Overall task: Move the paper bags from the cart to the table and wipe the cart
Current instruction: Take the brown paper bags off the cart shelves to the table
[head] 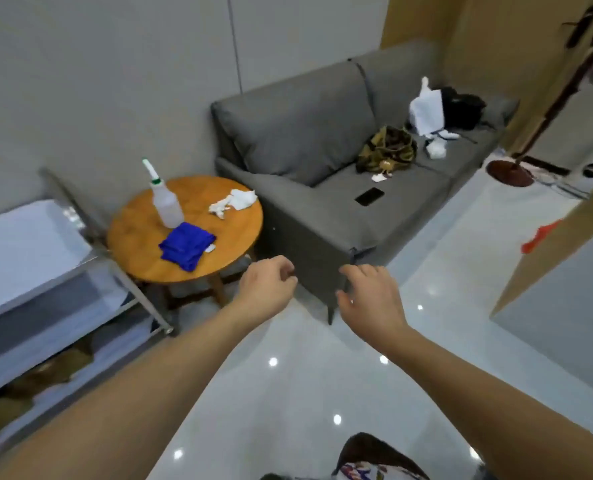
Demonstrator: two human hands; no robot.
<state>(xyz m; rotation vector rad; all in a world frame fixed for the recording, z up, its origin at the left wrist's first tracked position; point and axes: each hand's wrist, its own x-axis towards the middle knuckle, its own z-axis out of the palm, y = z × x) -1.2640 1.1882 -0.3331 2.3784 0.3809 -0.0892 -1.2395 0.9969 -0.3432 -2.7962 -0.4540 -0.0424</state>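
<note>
Both hands are empty and held over the floor, in front of the sofa. The left hand is loosely curled, fingers narrow. The right hand is half spread, fingers relaxed.

The cart stands at the left, a metal frame with shelves. Brown shapes on its lowest shelf appear to be the paper bags; blur prevents a count. The round table stands between cart and sofa, just beside the cart.

Hazards from this position:

- The table already carries a spray bottle, a blue cloth and crumpled tissue. Free surface is limited. A bag set down carelessly can tip the upright bottle or slide off the edge.
- The bags lie low. A reach under the upper shelves risks striking the frame.
- The floor is glossy; it may be slippery when stepping toward the cart.
</note>
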